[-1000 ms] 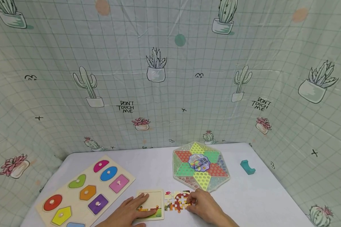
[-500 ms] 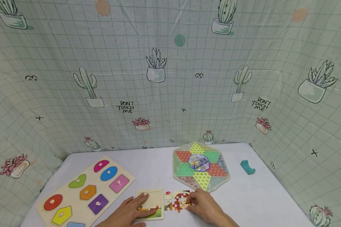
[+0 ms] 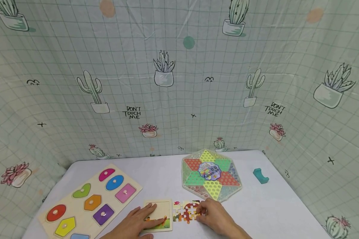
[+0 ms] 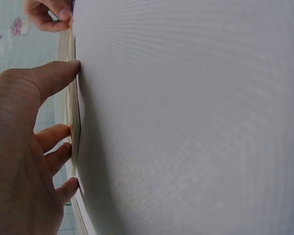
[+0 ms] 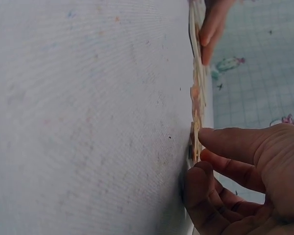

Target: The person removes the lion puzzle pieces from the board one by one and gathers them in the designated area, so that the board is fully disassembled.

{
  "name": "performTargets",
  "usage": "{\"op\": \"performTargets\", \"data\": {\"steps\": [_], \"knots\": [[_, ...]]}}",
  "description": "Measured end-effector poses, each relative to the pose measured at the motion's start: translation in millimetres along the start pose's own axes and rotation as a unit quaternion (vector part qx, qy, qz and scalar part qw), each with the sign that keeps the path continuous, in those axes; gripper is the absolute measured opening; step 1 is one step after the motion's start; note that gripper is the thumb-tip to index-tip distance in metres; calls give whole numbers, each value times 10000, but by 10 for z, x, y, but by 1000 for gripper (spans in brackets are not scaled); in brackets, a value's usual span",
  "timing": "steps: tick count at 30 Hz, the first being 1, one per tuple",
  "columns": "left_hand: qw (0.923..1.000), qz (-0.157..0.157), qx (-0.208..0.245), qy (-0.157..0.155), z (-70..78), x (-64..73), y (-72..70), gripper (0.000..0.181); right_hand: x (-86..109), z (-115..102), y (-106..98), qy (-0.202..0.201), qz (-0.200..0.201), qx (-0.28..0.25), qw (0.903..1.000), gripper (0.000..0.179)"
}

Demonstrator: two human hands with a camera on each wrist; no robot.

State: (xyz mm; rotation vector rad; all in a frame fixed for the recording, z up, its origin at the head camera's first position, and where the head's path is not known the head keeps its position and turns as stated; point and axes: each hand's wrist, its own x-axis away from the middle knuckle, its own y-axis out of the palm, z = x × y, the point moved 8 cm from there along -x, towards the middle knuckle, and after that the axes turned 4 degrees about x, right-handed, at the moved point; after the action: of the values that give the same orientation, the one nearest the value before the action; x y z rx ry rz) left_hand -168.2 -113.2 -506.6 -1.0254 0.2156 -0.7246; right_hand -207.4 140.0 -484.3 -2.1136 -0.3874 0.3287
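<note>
My left hand lies over a small wooden puzzle tray, its fingers stretched out and touching it. Some coloured picture shows along the tray's lower part; the hand covers much of the left side. Right beside the tray is a patch of jigsaw pieces, partly interlocked, in red, yellow and white. At the right edge of this patch, my right hand pinches a jigsaw piece between thumb and fingers, which largely hide it. The right wrist view shows the thumb against the thin edge of the pieces.
A wooden shape board with knobbed coloured shapes lies at the left. Behind the jigsaw pieces is a hexagonal Chinese checkers board. A teal curved block sits at the far right on the white tablecloth.
My left index finger has shifted slightly upward on the tray. The right hand stays practically in place at the jigsaw pieces.
</note>
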Motion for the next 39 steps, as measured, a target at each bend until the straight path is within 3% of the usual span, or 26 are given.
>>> {"op": "performTargets", "data": {"steps": [9,17,24,31,39], "knots": [[9997,113,126,-146,-5,3,-3,56,-169,-233,7,-240,-127,-198,9994,7],[9990,206,87,-396,-28,69,27,56,-423,-608,277,-480,-838,-760,9924,3],[9980,-16,199,-606,-60,161,115,72,-651,-1009,568,-1086,-1198,-246,9865,9],[9993,-23,143,-340,-48,188,152,70,-720,-1224,815,-1766,-1678,151,9698,21],[9998,112,-90,-119,-74,225,152,67,-701,-1323,882,-2235,-1675,434,9592,24]]}}
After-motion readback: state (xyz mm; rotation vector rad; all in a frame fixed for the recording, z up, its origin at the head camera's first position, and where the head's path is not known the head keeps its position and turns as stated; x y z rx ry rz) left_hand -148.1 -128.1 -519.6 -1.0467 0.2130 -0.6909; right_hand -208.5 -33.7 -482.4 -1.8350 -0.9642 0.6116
